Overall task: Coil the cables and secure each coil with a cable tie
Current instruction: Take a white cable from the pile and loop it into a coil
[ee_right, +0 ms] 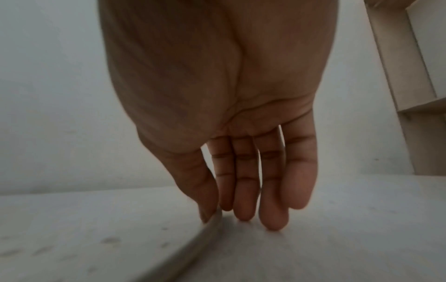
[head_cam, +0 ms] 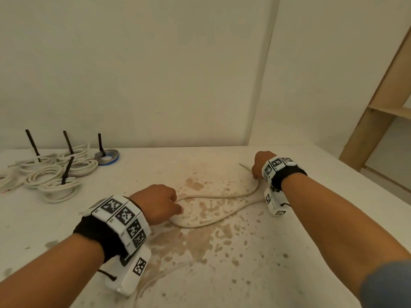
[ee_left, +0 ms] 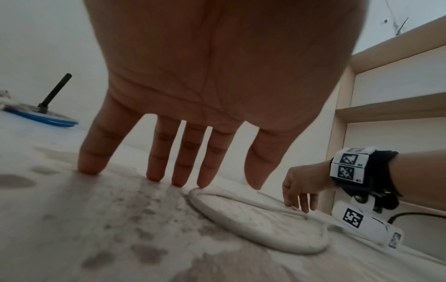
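On the stained table (head_cam: 222, 263), your left hand (head_cam: 155, 203) presses spread fingers on the cable (head_cam: 222, 197)'s bend, pinning it; your right hand (head_cam: 262, 163), fingers straight, steadies its end for looping.

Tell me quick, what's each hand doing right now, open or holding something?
Left hand: open, straight fingertips pressing the loose white cable at its bend on the table.
Right hand: open, fingers down at the same cable; no clear grip on it.
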